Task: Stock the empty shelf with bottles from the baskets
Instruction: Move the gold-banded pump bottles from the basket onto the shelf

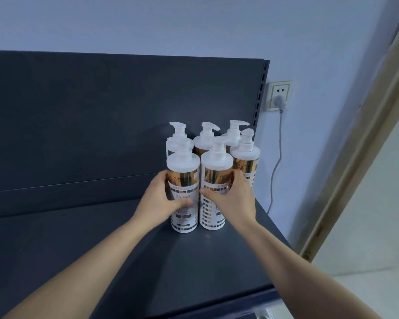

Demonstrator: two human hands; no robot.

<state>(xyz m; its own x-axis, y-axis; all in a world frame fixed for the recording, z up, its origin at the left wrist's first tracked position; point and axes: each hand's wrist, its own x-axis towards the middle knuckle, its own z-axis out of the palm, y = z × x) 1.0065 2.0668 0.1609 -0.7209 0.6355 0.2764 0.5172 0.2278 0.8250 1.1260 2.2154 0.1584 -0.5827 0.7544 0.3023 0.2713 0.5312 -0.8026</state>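
Two bare forearms are reaching in from the bottom edge and are filling the lower part of the view, one from each side. Under them the dark shelf (78, 249) is lying wide and flat, and its dark back panel (101, 111) is standing upright behind it. Beyond the panel the pale blue wall (194, 24) is showing, with a light door frame running down the right side.

Six white pump bottles with gold labels are standing upright in a tight group at the right rear part of the shelf, three in the back row and three in front. The left hand (161, 199) is wrapping around the front left bottle (184, 180), with the thumb across its label and the fingers going behind it. The right hand (233, 199) is closing around the front middle bottle (213, 178), the thumb pressing on the label. Both bottles are resting with their bases on the shelf, just beside each other. The front right bottle (245, 157) is standing free, close behind the right hand.

On the wall, right of the panel, a white plug (279, 102) is sitting in a socket (278, 95), and its grey cable (277, 162) is hanging down.
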